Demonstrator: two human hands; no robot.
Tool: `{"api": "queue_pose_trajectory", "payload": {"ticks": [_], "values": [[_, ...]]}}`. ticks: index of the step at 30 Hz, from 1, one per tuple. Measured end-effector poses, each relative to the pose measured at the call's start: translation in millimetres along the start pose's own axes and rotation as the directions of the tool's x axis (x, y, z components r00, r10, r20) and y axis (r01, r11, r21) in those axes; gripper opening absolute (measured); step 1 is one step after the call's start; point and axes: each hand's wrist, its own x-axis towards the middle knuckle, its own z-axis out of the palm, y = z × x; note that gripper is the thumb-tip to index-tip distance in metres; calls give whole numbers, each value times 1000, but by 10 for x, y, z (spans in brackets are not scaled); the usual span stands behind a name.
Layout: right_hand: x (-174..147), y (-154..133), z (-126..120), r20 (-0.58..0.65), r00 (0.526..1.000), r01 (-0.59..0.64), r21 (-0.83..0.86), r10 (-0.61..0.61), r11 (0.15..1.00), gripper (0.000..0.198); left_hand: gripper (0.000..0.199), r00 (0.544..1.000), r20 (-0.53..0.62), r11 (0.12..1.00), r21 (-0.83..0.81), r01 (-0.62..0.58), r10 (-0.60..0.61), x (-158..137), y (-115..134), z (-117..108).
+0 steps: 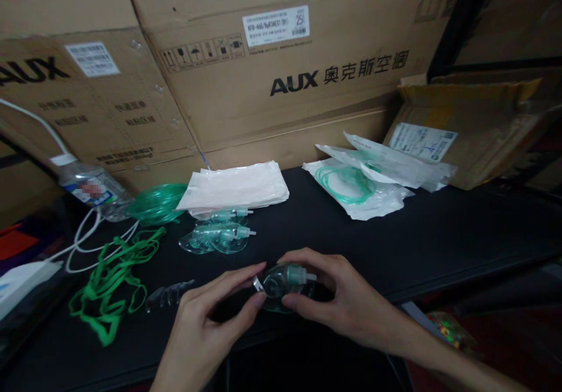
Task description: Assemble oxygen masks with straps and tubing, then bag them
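Near the table's front edge, my right hand [320, 284] grips a clear green oxygen mask [277, 282] around its connector end, thumb below and fingers above. The pale connector points right. My left hand [219, 307] pinches a small shiny metal nose clip [258, 284] at the mask's left end; whether the clip is fastened to the mask I cannot tell. More green oxygen masks [219, 237] lie nested just beyond my hands. Left of my left hand are several small clear plastic pieces [169, 295] and a tangle of green elastic straps [112, 281].
Coiled green tubing [160, 202] sits beside a plastic bottle [94, 187] and a white cable [76, 243]. Behind are a stack of white pouches [237, 187], packaged tubing [351, 187] and an opened carton [474, 129]. Large cardboard boxes [333, 41] wall off the black table's [461, 228] back.
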Motion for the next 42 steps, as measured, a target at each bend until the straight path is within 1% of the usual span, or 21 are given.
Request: {"api": "queue_pose_trajectory", "payload": {"ticks": [4,7,13,20,26,29,33,37,42], "values": [[-7,-1,-7,-10,1000,-13,25,13,1000,26,32,1000,-8,999,-46,14,-14,7,2,-2],[-20,-8,-14,5,1000,-8,30,8,1000,27,31,1000,6,998,-55,30,-29,12,8,-6],[-22,-27,-19,37,998,43,24,-44,999,29,33,1000,-12,1000,-13,-17,17,20,29,-7],[-12,-13,-13,16,1000,20,32,-21,999,28,33,1000,-11,998,-66,5,-5,-3,17,-2],[6,-10,-6,15,999,38,-11,-38,999,28,35,999,-10,999,-5,-49,49,-3,29,0],[2,-16,-2,5,1000,25,-27,-25,999,26,36,998,-25,998,0,-64,64,-14,23,-6],[-10,-8,-2,-8,1000,6,-5,-6,1000,27,36,998,-18,998,-11,-65,65,-9,23,-17],[-17,-6,-10,4,1000,18,8,-18,1000,28,36,997,-13,997,-1,-82,82,19,24,-17],[-23,-39,-17,9,1000,3,34,-3,999,29,30,999,-21,999,-18,-36,35,18,22,-5]]}}
